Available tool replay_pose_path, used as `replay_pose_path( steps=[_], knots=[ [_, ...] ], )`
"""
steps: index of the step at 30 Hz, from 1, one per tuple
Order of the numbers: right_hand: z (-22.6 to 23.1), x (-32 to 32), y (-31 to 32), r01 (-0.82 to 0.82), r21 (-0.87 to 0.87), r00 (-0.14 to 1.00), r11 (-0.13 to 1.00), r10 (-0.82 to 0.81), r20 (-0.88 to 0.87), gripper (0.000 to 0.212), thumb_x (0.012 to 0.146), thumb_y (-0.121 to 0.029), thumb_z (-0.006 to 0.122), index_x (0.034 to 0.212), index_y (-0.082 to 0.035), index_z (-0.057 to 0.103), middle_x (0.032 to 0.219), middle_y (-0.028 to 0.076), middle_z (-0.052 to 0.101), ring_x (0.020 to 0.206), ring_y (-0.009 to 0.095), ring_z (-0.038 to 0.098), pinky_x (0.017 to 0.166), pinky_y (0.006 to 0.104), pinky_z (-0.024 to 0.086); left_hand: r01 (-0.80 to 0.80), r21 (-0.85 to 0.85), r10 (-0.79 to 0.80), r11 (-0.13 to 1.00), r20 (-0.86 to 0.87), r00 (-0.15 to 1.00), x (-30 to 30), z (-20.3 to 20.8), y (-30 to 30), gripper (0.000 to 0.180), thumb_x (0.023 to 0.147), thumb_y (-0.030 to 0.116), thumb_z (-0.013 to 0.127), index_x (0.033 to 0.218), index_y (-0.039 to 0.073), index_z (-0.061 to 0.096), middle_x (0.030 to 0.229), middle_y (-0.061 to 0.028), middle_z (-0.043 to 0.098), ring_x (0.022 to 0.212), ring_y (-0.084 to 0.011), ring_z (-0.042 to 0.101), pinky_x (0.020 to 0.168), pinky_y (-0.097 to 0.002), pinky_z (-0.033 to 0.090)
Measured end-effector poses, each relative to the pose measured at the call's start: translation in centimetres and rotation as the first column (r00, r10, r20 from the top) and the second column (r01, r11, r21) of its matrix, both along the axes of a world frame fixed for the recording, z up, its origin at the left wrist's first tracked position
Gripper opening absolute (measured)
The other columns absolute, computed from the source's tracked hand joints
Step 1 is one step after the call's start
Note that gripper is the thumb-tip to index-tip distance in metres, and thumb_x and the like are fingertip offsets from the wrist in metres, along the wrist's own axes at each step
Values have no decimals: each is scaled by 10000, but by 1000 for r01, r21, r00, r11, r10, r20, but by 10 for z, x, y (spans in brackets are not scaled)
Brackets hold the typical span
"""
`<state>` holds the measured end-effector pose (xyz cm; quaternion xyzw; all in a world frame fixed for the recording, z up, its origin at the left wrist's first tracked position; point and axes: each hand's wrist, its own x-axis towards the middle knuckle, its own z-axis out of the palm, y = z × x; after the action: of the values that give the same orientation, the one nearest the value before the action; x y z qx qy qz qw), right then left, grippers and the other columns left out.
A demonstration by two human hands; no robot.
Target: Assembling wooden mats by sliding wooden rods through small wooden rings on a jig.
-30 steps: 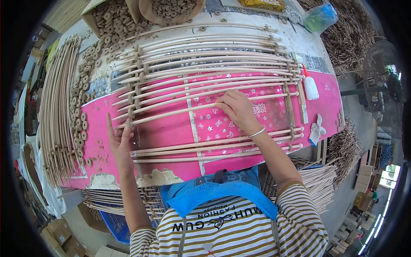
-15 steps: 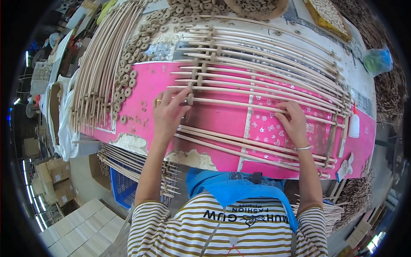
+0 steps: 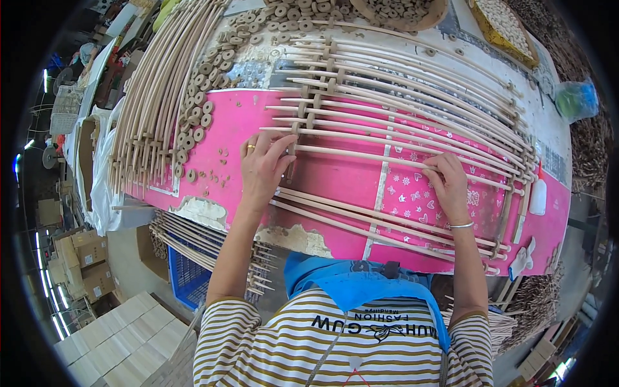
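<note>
A pale, thin wooden rod (image 3: 361, 155) lies across the pink sheet in front of me. My left hand (image 3: 263, 164), a ring on one finger, is closed around its left end, where the fingers cover the tip and any disc on it. Farther right, my right hand (image 3: 449, 185) pinches the same rod between thumb and fingers. Beyond it, several pointed rods lie side by side, with small holed wooden discs (image 3: 310, 120) near their left ends. Nearer to me, a few loose rods (image 3: 361, 208) rest on the sheet.
Loose discs (image 3: 206, 120) form a heap left of the rods, beside a bundle of finished-looking rods (image 3: 151, 97). A bowl of discs (image 3: 438, 14) and a yellow tray (image 3: 500, 29) stand at the back. A white bottle (image 3: 538, 197) is at right; a blue crate (image 3: 187, 277) sits below the table.
The left fingers have closed over the near rod's left end, hiding the disc visible there before. The right hand still pinches the rod. The whole view has shifted slightly.
</note>
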<state>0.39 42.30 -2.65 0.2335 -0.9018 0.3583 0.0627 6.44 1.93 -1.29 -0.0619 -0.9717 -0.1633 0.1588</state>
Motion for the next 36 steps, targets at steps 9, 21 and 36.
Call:
replay_pose_path(
  steps=[9,21,36],
  knots=[
    [-2,1,-3,40,108,989,993,-24,-149,145,877,-146,772,996,-68,738,961,71,659,947,278,621,855,409,475,-24,-33,24,999,-17,1000,4,-1,0,432,798,190,815,1221,202,725,1138,8,652,1075,-237,605,1004,-420,418],
    [32,67,3,-177,97,966,979,154,208,159,841,-120,789,969,-45,731,923,114,658,900,314,644,802,420,496,-374,208,396,904,-76,915,6,-5,-141,398,961,87,699,1354,42,655,1185,-159,699,1095,-307,676,959,-406,528],
    [27,88,-4,-85,34,936,996,68,345,154,821,-90,797,938,-23,722,849,97,617,823,277,608,737,398,473,-412,-483,454,773,-34,891,-46,-9,-184,319,842,237,802,1138,143,732,1135,-60,657,1136,-307,599,925,-466,465]
  ],
)
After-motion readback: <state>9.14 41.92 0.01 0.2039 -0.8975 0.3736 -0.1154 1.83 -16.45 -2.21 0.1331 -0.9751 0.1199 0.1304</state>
